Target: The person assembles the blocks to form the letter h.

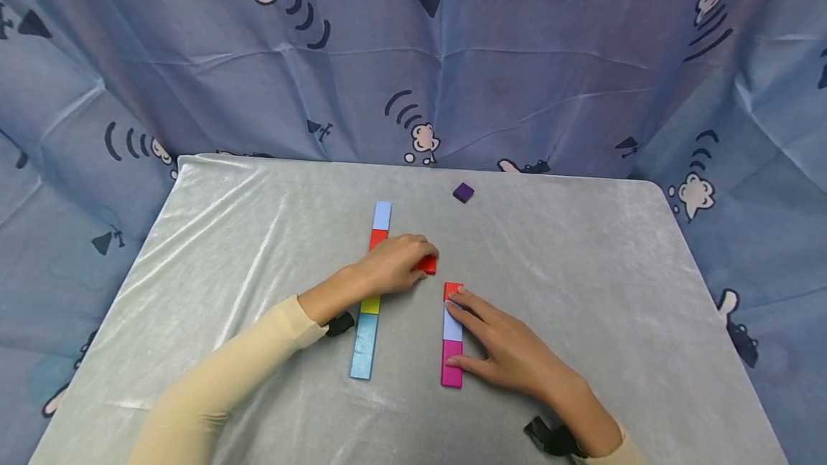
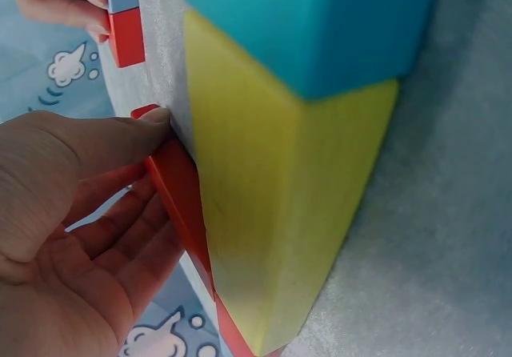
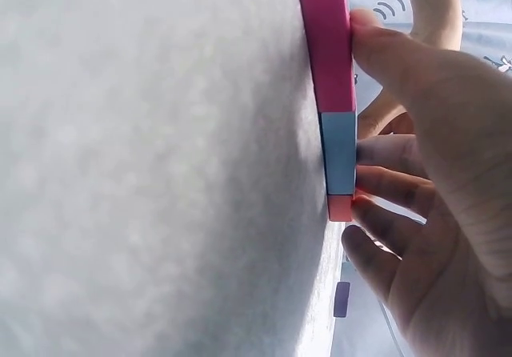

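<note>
My left hand [image 1: 395,264] reaches over the left row of blocks and holds a red block [image 1: 428,265] between thumb and fingers, to the right of that row. The row has a light blue block [image 1: 382,215], a red block [image 1: 377,238], a yellow block [image 1: 370,306] and a longer teal block [image 1: 364,346]; the hand and wrist hide its middle. Fingertips of my right hand [image 1: 510,346] rest on the shorter right row, the thumb on its magenta block [image 1: 451,372]. Beyond the magenta come a light blue block [image 1: 454,329] and a red block [image 1: 452,288].
A small purple block [image 1: 463,192] lies alone near the table's far edge. Pale, wrinkled cloth [image 1: 581,271] covers the table. A blue patterned curtain [image 1: 530,77] hangs behind it and at both sides.
</note>
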The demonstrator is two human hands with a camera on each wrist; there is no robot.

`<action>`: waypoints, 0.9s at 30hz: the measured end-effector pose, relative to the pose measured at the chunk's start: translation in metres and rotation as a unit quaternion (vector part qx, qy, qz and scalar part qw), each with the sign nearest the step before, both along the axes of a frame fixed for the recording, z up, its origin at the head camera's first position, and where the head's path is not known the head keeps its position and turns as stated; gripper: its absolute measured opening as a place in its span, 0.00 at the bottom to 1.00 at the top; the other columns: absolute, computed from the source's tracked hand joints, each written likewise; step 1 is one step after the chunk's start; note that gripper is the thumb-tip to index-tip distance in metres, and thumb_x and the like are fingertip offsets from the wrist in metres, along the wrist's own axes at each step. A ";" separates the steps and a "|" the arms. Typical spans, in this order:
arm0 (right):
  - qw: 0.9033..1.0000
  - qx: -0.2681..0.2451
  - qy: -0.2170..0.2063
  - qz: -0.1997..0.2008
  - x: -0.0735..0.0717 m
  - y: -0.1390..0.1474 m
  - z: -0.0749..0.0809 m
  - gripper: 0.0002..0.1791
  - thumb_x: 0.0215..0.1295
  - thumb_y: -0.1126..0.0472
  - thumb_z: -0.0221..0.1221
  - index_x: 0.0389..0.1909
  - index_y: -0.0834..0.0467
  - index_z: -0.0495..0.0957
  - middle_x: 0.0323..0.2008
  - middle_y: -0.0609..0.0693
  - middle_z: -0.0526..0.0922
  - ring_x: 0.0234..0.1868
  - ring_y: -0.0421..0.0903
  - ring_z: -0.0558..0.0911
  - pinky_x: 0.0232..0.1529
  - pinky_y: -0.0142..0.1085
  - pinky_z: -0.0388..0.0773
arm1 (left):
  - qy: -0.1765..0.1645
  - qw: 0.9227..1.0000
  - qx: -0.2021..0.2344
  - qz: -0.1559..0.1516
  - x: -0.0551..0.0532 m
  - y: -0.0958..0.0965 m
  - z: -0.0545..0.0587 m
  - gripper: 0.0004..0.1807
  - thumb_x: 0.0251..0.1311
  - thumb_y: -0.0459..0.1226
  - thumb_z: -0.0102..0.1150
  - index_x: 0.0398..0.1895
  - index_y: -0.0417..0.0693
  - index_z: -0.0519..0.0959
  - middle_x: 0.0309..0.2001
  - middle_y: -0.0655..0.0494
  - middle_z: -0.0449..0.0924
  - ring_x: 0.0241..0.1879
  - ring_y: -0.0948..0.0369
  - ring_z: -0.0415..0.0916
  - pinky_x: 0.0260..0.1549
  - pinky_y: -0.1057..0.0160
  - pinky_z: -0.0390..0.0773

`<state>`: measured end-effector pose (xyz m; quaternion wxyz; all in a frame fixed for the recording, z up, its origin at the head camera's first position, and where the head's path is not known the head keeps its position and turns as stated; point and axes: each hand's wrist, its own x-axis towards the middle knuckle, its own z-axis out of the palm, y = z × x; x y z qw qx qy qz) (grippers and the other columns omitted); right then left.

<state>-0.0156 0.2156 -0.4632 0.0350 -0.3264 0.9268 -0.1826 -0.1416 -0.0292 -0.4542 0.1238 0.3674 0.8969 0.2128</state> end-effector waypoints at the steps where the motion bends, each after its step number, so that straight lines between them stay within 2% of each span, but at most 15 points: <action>1: 1.000 -0.001 -0.001 0.000 0.000 0.000 0.000 0.45 0.65 0.36 0.70 0.76 0.57 0.72 0.76 0.52 0.72 0.74 0.52 0.77 0.68 0.49 0.82 | 0.001 1.000 0.000 0.000 0.000 0.000 0.000 0.21 0.69 0.35 0.69 0.63 0.41 0.83 0.57 0.47 0.86 0.56 0.52 0.83 0.64 0.53 0.84; 11: 1.000 0.002 -0.029 -0.001 -0.003 -0.001 0.000 0.46 0.65 0.37 0.70 0.78 0.55 0.70 0.79 0.54 0.69 0.76 0.53 0.75 0.71 0.51 0.80 | -0.001 1.000 -0.003 -0.001 -0.001 0.000 0.001 0.21 0.69 0.36 0.68 0.63 0.41 0.83 0.57 0.47 0.86 0.55 0.53 0.83 0.63 0.54 0.84; 18: 0.999 0.003 -0.033 -0.001 -0.004 -0.002 -0.001 0.47 0.65 0.36 0.70 0.78 0.54 0.70 0.79 0.54 0.69 0.77 0.52 0.75 0.72 0.50 0.79 | -0.012 1.000 -0.012 0.000 -0.002 -0.002 0.006 0.22 0.71 0.43 0.67 0.62 0.42 0.83 0.55 0.48 0.87 0.52 0.54 0.82 0.58 0.55 0.85; 22: 0.999 0.005 -0.035 -0.001 -0.005 -0.001 -0.002 0.47 0.64 0.36 0.70 0.78 0.54 0.69 0.79 0.53 0.68 0.77 0.52 0.74 0.73 0.50 0.78 | -0.013 1.000 -0.005 0.002 -0.008 -0.001 0.006 0.23 0.72 0.46 0.65 0.63 0.41 0.82 0.55 0.47 0.86 0.50 0.54 0.82 0.56 0.56 0.85; 27: 1.000 0.001 -0.021 0.003 -0.003 0.000 -0.003 0.46 0.65 0.36 0.70 0.78 0.56 0.70 0.78 0.54 0.70 0.76 0.53 0.75 0.73 0.51 0.78 | -0.008 1.000 -0.007 0.003 -0.021 0.006 0.006 0.27 0.74 0.47 0.63 0.68 0.40 0.79 0.63 0.44 0.83 0.59 0.51 0.82 0.64 0.52 0.84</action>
